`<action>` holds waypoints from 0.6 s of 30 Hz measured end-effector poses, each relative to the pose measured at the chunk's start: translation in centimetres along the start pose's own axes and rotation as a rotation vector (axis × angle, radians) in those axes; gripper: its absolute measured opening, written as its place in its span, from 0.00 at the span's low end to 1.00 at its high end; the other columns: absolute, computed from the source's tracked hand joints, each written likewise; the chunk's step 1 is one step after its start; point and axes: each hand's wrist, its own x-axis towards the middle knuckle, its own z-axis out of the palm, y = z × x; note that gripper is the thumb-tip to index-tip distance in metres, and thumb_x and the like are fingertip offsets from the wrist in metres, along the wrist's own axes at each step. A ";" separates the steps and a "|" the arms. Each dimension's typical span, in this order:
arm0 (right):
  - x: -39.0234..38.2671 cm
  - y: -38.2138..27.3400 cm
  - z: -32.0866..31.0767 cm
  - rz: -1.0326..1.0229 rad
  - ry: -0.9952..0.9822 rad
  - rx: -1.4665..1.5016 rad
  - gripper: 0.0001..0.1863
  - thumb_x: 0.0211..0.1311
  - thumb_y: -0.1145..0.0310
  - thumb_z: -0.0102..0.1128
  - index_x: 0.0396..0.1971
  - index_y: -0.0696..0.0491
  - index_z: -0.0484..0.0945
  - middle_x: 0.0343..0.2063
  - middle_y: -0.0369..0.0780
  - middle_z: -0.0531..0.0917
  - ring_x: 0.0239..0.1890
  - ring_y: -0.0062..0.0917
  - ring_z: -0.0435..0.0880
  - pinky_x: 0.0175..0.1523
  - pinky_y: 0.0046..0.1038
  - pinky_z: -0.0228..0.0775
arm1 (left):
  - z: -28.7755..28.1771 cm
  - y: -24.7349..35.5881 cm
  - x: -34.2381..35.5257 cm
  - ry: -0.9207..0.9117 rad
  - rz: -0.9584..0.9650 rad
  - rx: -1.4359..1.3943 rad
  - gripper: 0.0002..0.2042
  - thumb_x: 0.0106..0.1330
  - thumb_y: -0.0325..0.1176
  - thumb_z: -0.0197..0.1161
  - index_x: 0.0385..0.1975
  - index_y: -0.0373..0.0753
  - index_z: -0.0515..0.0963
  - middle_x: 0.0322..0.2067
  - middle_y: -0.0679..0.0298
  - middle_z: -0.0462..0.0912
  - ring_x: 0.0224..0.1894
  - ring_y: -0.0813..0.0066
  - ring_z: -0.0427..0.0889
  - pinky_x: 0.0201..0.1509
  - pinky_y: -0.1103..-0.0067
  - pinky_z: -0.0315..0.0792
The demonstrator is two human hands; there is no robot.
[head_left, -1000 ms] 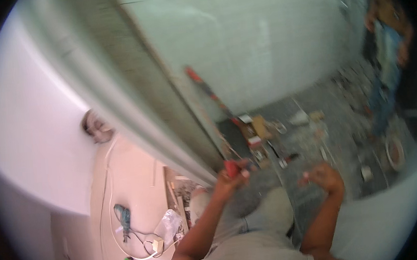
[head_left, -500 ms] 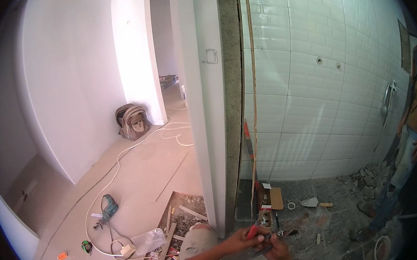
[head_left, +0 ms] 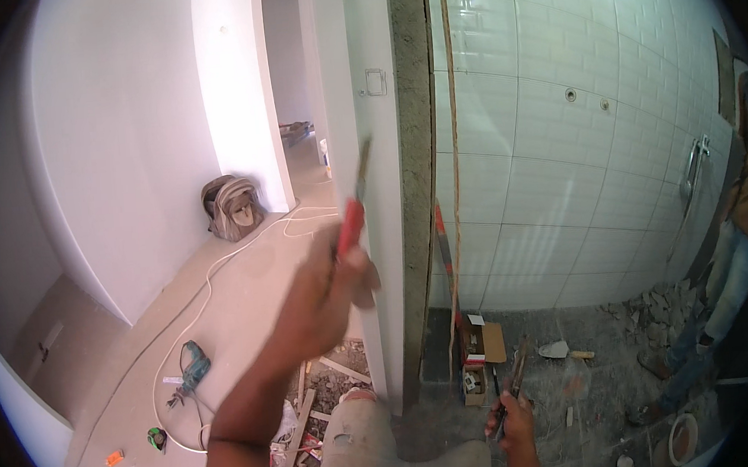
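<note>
**Room Layout and Hand Positions**

A white tiled wall (head_left: 551, 165) is standing at the right, and a plain pale wall (head_left: 135, 163) is rising at the left, with an upright white door edge (head_left: 380, 190) separating the two areas. The hands are working apart. The left hand (head_left: 330, 284) is clasping a red-handled tool (head_left: 352, 225), holding its narrow blade upward before the door edge. Lower down, the right hand (head_left: 514, 419) is gripping a dark metal tool (head_left: 517, 375), which is pointing upward; its exact type is unclear. An open carton (head_left: 486, 347) is standing on the grey floor (head_left: 551, 412) near the dark metal tool. A trowel (head_left: 553, 350) is lying farther right. A blue-green drill (head_left: 194, 365) is lying on the pale floor (head_left: 240, 304), and a brown backpack (head_left: 232, 209) is resting near the plain pale wall. A person in jeans (head_left: 735, 269) is standing at the far right.
</note>
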 end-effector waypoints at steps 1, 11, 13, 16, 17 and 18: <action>-1.0 -1.1 1.1 -0.089 -0.086 0.000 0.19 0.69 0.62 0.59 0.53 0.58 0.74 0.20 0.34 0.72 0.15 0.20 0.72 0.16 0.28 0.65 | -0.3 1.4 1.2 0.045 0.037 -0.006 0.24 0.81 0.44 0.47 0.61 0.26 0.64 0.28 0.60 0.81 0.28 0.75 0.81 0.35 0.77 0.77; -4.1 -10.5 7.5 -0.561 -0.359 -0.299 0.31 0.71 0.63 0.56 0.70 0.58 0.62 0.28 0.33 0.75 0.17 0.10 0.69 0.16 0.18 0.61 | -0.4 6.4 5.8 0.091 -0.079 0.198 0.21 0.80 0.45 0.46 0.50 0.28 0.67 0.21 0.61 0.78 0.17 0.77 0.75 0.22 0.79 0.72; -4.4 -11.4 8.0 -0.614 -0.375 -0.249 0.31 0.71 0.63 0.56 0.69 0.59 0.62 0.28 0.33 0.76 0.17 0.09 0.68 0.16 0.17 0.61 | -0.1 6.3 5.9 0.114 -0.086 0.186 0.20 0.80 0.45 0.47 0.49 0.28 0.67 0.21 0.61 0.78 0.17 0.77 0.75 0.22 0.79 0.72; -4.9 -12.7 8.5 -0.654 -0.407 -0.258 0.29 0.72 0.63 0.55 0.68 0.60 0.63 0.29 0.33 0.76 0.17 0.08 0.67 0.16 0.16 0.61 | 0.3 6.0 5.8 0.136 -0.047 0.161 0.21 0.80 0.46 0.47 0.49 0.28 0.68 0.20 0.62 0.78 0.14 0.80 0.74 0.17 0.82 0.69; -5.1 -13.0 8.8 -0.665 -0.410 -0.271 0.29 0.72 0.63 0.55 0.67 0.60 0.63 0.29 0.34 0.76 0.17 0.08 0.67 0.16 0.16 0.61 | 0.4 5.9 5.8 0.128 -0.049 0.157 0.21 0.80 0.46 0.47 0.49 0.29 0.68 0.20 0.62 0.78 0.14 0.80 0.74 0.17 0.82 0.69; -5.2 -13.4 9.0 -0.679 -0.438 -0.275 0.28 0.73 0.63 0.55 0.66 0.61 0.63 0.30 0.34 0.76 0.17 0.08 0.67 0.16 0.16 0.61 | 0.6 5.9 5.7 0.121 -0.051 0.154 0.21 0.80 0.46 0.47 0.49 0.29 0.68 0.20 0.63 0.77 0.14 0.80 0.74 0.16 0.82 0.69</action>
